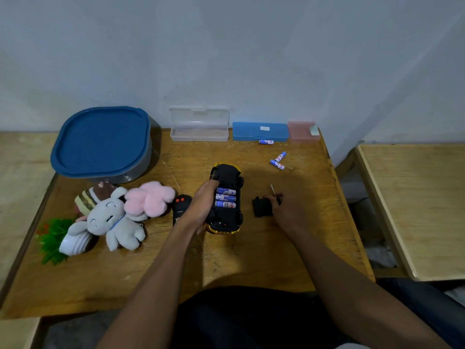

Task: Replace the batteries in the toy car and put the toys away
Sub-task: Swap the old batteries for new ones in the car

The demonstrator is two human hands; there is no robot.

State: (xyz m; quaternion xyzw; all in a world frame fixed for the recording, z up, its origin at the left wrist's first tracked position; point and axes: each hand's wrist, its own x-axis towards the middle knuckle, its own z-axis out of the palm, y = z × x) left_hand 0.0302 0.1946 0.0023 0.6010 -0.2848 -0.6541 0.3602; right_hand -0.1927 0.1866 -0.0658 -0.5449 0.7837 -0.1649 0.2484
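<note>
The left hand is clamped round the side of the toy car, which lies belly-up on the wooden table. Right beside its thumb the car's open battery bay holds three blue-and-white batteries, side by side.

A little to the right of that grip lies the black battery cover. The right hand has its curled fingers against the cover's right edge, and a thin pale tool pokes up from between them, so it looks pinched there.

Beyond the right hand, two loose batteries lie touching. A third battery sits just in front of the closed blue case by the wall. A closed pink case stands beside that.

Beyond the left hand's grip, a clear case stands with its lid raised.

Just left of the gripping wrist lies a black remote, then a pile of plush toys. Behind them sits a grey tub with its blue lid on, contents hidden.
</note>
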